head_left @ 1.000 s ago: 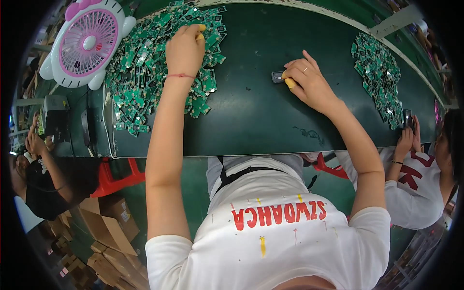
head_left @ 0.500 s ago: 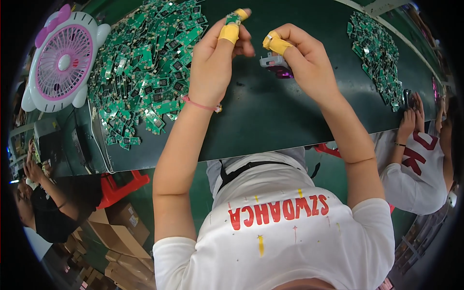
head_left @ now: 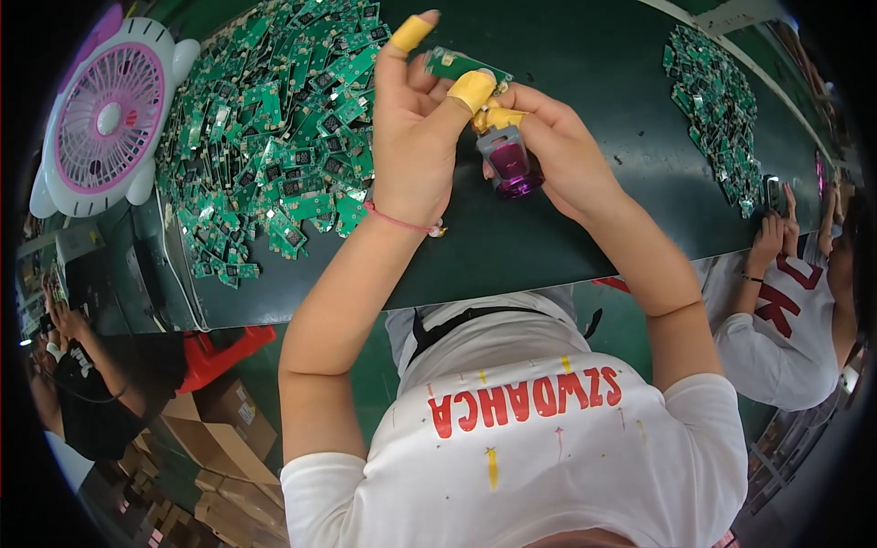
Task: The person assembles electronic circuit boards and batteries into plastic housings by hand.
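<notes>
My left hand (head_left: 413, 146) is raised over the table with a small green circuit board (head_left: 452, 64) pinched under its thumb. The index finger points up and away from the board. Yellow coverings wrap that fingertip and thumb. Close beside it, my right hand (head_left: 566, 155) grips a small grey and purple device (head_left: 510, 157) with a glossy lower end. The right thumb and index finger, also wrapped in yellow, meet by the board's near end, next to the left thumb. Whether the board touches the device cannot be made out.
A big heap of green circuit boards (head_left: 274, 137) covers the dark table (head_left: 603, 91) at left, beside a white and pink fan (head_left: 110, 119). Another pile of boards (head_left: 717, 119) lies at right. Co-workers sit at both sides; cardboard boxes (head_left: 215, 420) stand below left.
My hands have come together. The board has turned lengthwise in my left hand, and the left index finger has lifted off it. The device has moved left and tilted, showing its purple face.
</notes>
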### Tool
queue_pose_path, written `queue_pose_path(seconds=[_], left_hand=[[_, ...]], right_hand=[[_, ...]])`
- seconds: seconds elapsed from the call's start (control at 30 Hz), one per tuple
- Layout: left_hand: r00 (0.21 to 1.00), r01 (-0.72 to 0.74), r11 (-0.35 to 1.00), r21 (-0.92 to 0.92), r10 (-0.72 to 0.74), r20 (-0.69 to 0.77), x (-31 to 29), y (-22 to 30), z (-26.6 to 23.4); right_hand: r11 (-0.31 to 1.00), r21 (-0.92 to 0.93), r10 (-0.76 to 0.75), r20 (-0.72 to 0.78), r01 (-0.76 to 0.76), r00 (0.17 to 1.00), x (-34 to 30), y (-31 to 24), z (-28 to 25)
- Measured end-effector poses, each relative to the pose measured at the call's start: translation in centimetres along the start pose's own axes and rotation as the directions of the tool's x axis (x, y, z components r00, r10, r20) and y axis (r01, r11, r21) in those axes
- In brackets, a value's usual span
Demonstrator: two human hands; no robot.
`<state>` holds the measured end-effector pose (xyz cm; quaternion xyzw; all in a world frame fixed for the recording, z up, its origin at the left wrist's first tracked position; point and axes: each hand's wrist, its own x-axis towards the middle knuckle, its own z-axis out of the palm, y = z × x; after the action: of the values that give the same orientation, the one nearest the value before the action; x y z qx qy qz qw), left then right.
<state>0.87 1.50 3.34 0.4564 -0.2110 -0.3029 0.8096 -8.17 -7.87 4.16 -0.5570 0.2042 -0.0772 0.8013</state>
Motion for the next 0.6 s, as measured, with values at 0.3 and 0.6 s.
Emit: queue_pose_path(seconds=[0.3,0.6], left_hand=[[0.958,-0.266,0.829,0.492,0.172,0.229,0.4,-1.1,-1.0],[0.874,-0.485,0.552,0.678,0.313,0.371,-0.4,-0.3,0.3]], right_hand=[[0.925,-0.243,-0.321,-0.088,0.293,0.943,0.5,-0.4,-1.8],[0.899,-0.271,-0.368,-0.043,0.344,0.929,-0.2,-0.5,-1.3]])
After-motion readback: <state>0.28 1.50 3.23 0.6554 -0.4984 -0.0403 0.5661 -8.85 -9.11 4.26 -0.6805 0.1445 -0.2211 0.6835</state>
